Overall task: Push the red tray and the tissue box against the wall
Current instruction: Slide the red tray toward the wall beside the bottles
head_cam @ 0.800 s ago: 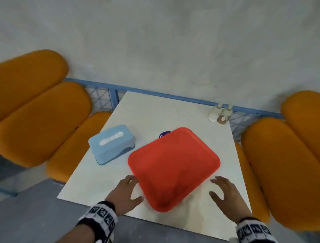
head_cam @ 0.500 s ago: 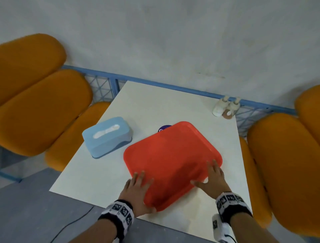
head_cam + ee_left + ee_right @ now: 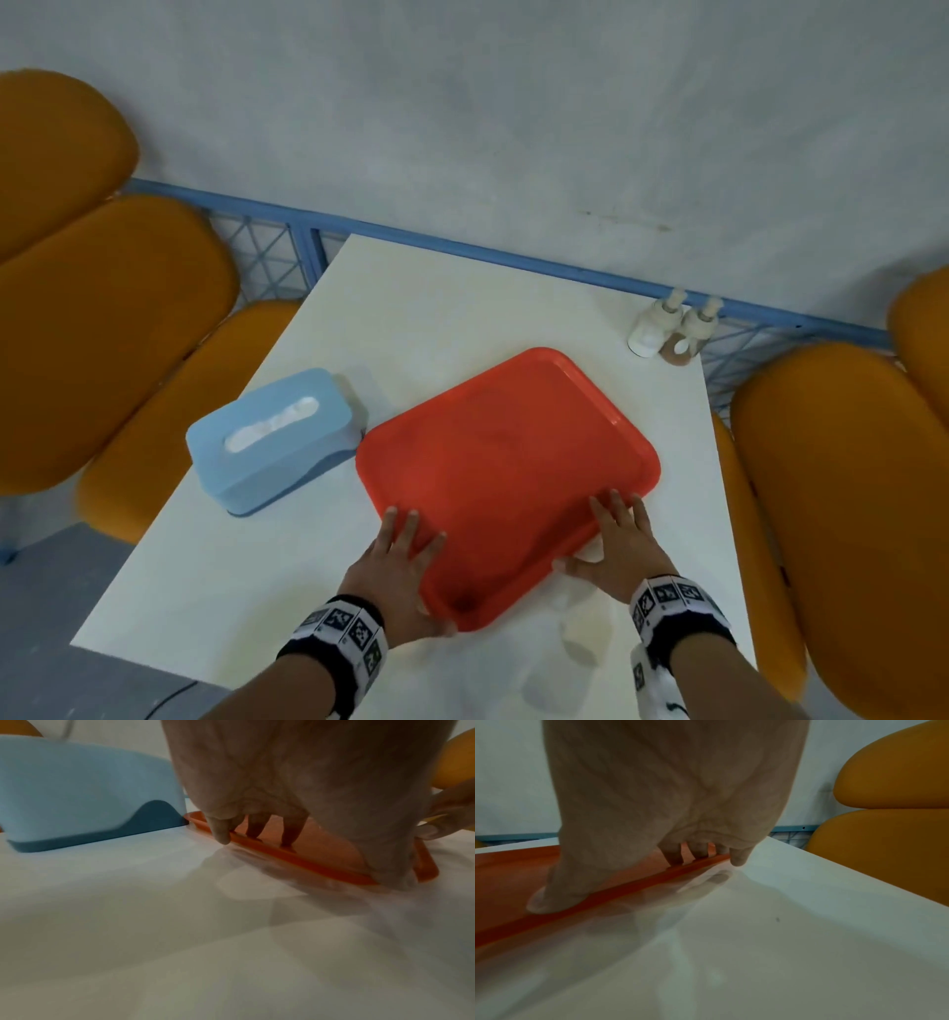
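Observation:
The red tray [image 3: 506,478] lies skewed in the middle of the white table [image 3: 411,308], still apart from the grey wall [image 3: 513,128]. My left hand [image 3: 405,557] lies flat on its near-left rim, fingers straight; the left wrist view shows the fingertips [image 3: 289,841] just inside the tray [image 3: 295,858]. With straight fingers my right hand [image 3: 619,539] presses the near-right rim, and the right wrist view has this hand [image 3: 667,791] on the tray [image 3: 513,866]. A light blue tissue box [image 3: 272,442] sits to the left, its end [image 3: 77,787] at the tray's left corner.
Two small pump bottles [image 3: 667,331] stand at the table's far right corner, near a blue railing [image 3: 513,257] along the wall. Orange padded seats flank the table on the left [image 3: 102,318] and on the right [image 3: 832,503].
Both hands came from beside the tray onto its near rims. The tray slid away from me toward the wall, and its left corner now reaches the tissue box.

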